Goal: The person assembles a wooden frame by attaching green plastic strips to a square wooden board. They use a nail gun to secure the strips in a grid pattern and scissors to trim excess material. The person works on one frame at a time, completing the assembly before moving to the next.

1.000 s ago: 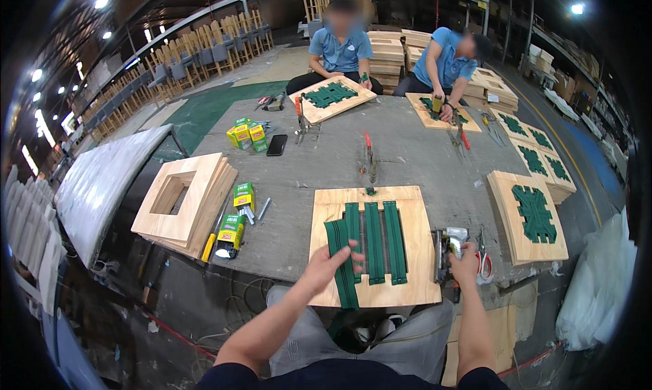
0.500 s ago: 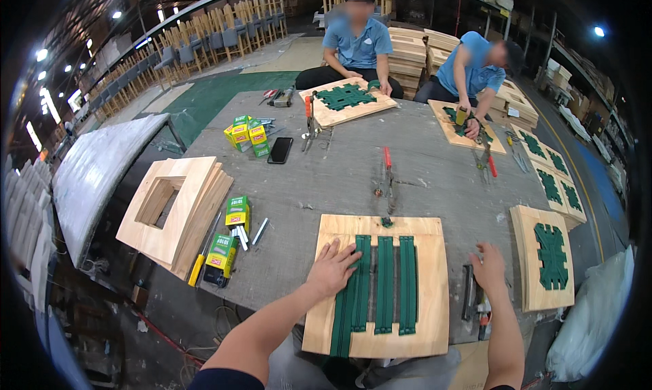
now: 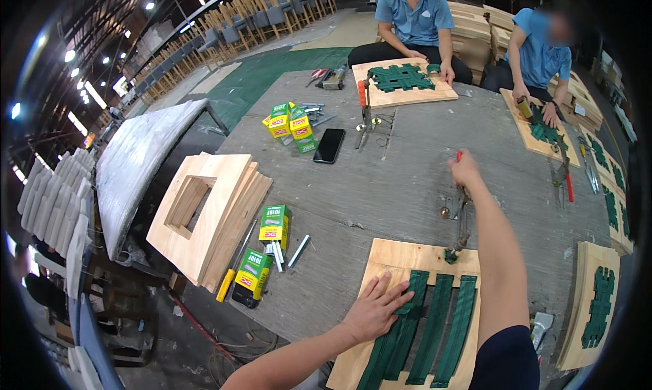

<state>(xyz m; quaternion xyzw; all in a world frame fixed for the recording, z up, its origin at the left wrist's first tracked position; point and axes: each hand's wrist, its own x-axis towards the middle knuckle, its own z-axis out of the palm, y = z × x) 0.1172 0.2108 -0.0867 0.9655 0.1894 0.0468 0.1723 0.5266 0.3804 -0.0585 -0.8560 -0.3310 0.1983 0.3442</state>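
Note:
A square plywood frame (image 3: 394, 253) lies near me, with green webbing straps (image 3: 435, 325) running lengthwise over its opening. My left hand (image 3: 373, 312) rests with fingers spread on the leftmost strap and the wood beside it. At the frame's far edge stands a metal toggle clamp (image 3: 462, 230), its tip on a small scrap of green webbing. My right hand (image 3: 467, 171) is reached forward and closed round the clamp's red handle. My right forearm and dark sleeve cover the frame's right side.
Stacked plywood frames (image 3: 197, 217), staple boxes (image 3: 274, 224) and a yellow-handled screwdriver (image 3: 226, 285) lie to the left. Farther off are a phone (image 3: 329, 145) and another clamp (image 3: 365, 115). Two co-workers sit across the table with webbed boards (image 3: 435, 95). More webbed frames (image 3: 584, 274) stack at right.
My right hand has gone from beside the frame's right edge forward to the clamp handle. My left hand stays on the left strap. The view has shifted, so things appear farther right.

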